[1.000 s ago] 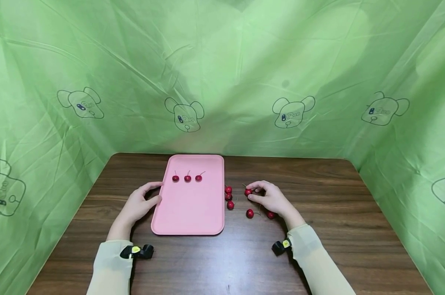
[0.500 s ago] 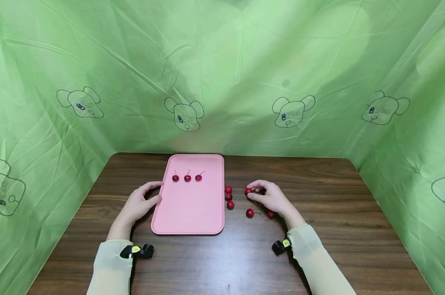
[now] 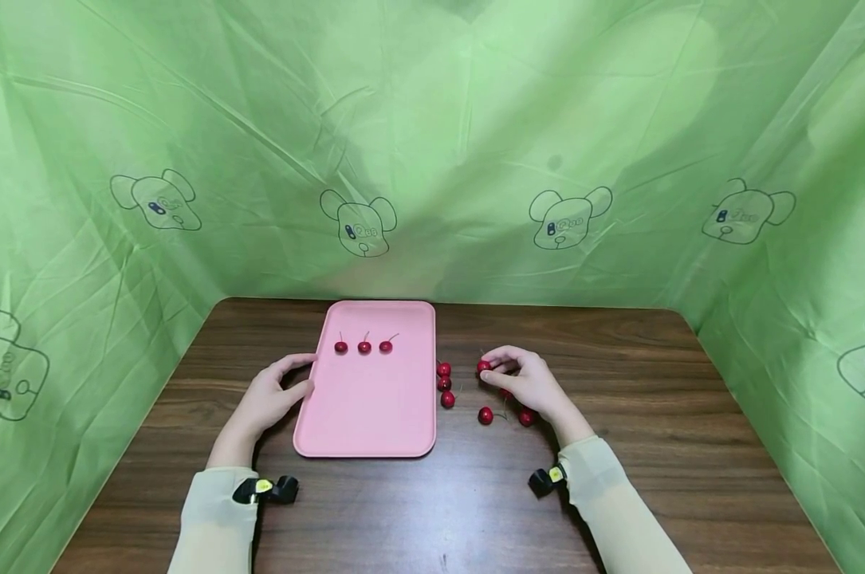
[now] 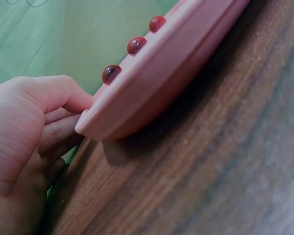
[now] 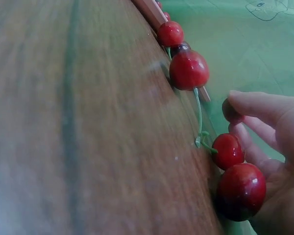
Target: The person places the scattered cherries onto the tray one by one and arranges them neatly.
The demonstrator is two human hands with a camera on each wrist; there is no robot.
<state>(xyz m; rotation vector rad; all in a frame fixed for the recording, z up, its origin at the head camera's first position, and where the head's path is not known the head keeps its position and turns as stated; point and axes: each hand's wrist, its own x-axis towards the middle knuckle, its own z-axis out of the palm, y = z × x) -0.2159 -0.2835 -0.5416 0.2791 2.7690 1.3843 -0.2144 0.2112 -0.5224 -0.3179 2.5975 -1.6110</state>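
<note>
Three red cherries with stems lie in a row on the upper part of a pink tray [image 3: 366,414], the middle cherry [image 3: 364,347] among them. At the tray's left side, my left hand [image 3: 273,393] holds the rim; the left wrist view has the thumb at the rim's top and curled fingers beside it. To the right of the tray, my right hand [image 3: 524,379] pinches a cherry [image 3: 483,366] between thumb and fingertips, also visible in the right wrist view as a dark cherry [image 5: 231,112]. Another cherry [image 3: 506,393] is partly hidden under that hand.
Several loose cherries lie on the brown wooden table [image 3: 375,518]: a cluster with a dark cherry [image 3: 444,383] along the tray's right edge, and a stemmed cherry [image 3: 485,415] and one more [image 3: 527,417] nearer my right wrist. Green cloth [image 3: 446,159] encloses the table.
My right hand has shifted slightly up and away with the pinched cherry, and a cherry beneath the hand now shows. The left hand and tray stay in place.
</note>
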